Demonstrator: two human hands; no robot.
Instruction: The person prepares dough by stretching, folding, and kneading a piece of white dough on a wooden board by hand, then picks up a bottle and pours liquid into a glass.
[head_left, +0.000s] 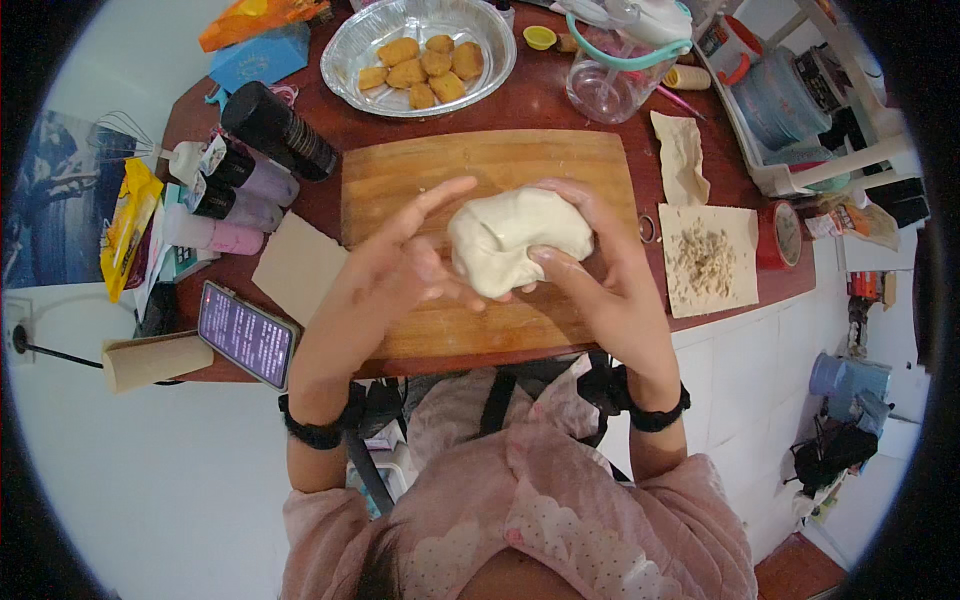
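Note:
A lump of smooth white dough (517, 236) is held up over a wooden cutting board (480, 157). My right hand (600, 270) grips it from the right, with the thumb pressed into its front face and the fingers behind. At the dough's left side is my left hand (405, 262), its index finger and thumb spread wide; some fingertips reach beneath the dough, and whether they bear it cannot be told. Beyond the board, an oval foil tray (341, 75) holds several golden-brown pieces of food (405, 73).
A phone (247, 334) lies at the table's left front edge, near several bottles (232, 206) and a dark cylindrical container (277, 127). On the right are a paper with brown crumbs (705, 259), a red tape roll (780, 234), a clear lidded jug (611, 82) and a white rack (780, 176).

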